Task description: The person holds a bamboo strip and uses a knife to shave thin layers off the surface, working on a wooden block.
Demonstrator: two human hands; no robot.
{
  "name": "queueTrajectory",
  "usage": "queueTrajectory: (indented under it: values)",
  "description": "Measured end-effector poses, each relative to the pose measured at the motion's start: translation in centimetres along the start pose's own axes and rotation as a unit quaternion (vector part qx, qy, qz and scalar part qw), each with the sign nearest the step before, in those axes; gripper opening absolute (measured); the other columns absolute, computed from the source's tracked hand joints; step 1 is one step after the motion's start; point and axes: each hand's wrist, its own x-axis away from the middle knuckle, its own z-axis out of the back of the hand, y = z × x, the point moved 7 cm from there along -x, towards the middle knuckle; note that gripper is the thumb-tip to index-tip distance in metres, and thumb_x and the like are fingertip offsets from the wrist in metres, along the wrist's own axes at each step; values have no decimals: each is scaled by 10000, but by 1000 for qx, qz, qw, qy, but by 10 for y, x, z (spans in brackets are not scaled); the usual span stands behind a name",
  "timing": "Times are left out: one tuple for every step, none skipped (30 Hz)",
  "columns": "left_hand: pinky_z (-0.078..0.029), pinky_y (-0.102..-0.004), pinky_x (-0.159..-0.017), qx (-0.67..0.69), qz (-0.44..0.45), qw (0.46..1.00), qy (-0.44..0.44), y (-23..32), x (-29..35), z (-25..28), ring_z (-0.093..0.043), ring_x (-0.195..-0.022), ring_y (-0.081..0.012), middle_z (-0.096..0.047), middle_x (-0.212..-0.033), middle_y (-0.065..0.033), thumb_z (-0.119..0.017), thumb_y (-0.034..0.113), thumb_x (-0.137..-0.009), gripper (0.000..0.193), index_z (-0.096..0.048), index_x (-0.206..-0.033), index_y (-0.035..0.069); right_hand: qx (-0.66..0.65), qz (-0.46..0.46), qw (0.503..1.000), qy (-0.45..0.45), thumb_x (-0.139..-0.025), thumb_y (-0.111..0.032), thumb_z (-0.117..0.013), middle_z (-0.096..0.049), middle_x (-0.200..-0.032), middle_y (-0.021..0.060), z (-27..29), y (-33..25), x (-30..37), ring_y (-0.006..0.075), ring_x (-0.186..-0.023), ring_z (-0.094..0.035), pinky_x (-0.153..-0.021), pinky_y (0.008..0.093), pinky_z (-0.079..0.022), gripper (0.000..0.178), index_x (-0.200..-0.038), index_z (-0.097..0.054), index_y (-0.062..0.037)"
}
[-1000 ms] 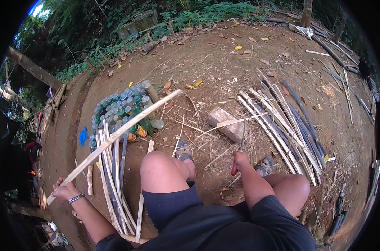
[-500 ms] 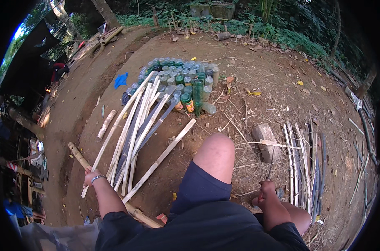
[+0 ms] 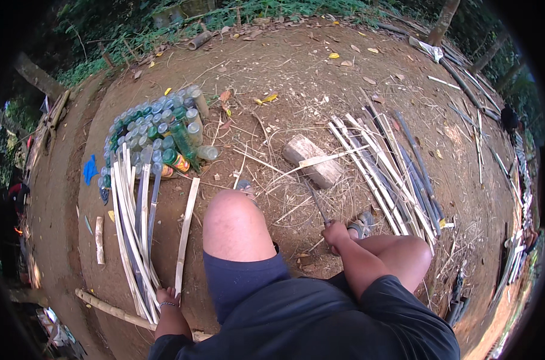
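My right hand (image 3: 335, 233) is closed around the handle of a long dark knife (image 3: 317, 202). Its blade points up and left toward a short wood block (image 3: 316, 161), and a pale split strip (image 3: 328, 159) lies across the block near the blade tip. My left hand (image 3: 168, 296), with a bracelet at the wrist, is low on the left, its fingers at the lower end of a single pale bamboo strip (image 3: 187, 234). Part of its grip is hidden. Just left of that hand lies a fanned pile of bamboo strips (image 3: 128, 222).
Upturned glass bottles (image 3: 155, 129) stand packed together beyond the pile. A bamboo pole (image 3: 113, 309) lies under the strips' lower ends. At right are more strips (image 3: 383, 174); a short stick (image 3: 99, 240) and a blue scrap (image 3: 90, 169) lie on the left.
The view has turned right. My left hand has moved from the pile's leftmost strip to the lower end of the single strip. My right hand still holds the knife beside the block.
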Motion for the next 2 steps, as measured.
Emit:
queueTrajectory:
  values:
    - [-293,-544,-1042,-76,15,996,-48,-7,3,-28,-455,-1239,-290,-422,-1411,-78,-426,495,-942,611,-302,-1443,167,-2,5,1000,-14,-855,-290,-550,-616,-1089,264,7,-5,4,359,-1050,-603,-902,410,-481,374,-1129,-585,-39]
    - [-293,-544,-1042,-88,8,995,-52,1,4,-49,-455,-1239,-290,-422,-1411,-78,-426,495,-942,611,-302,-1443,167,-9,13,1000,-22,-851,-289,-559,-614,-1100,261,17,-10,6,359,-1061,-600,-909,407,-480,389,-1147,-573,-37]
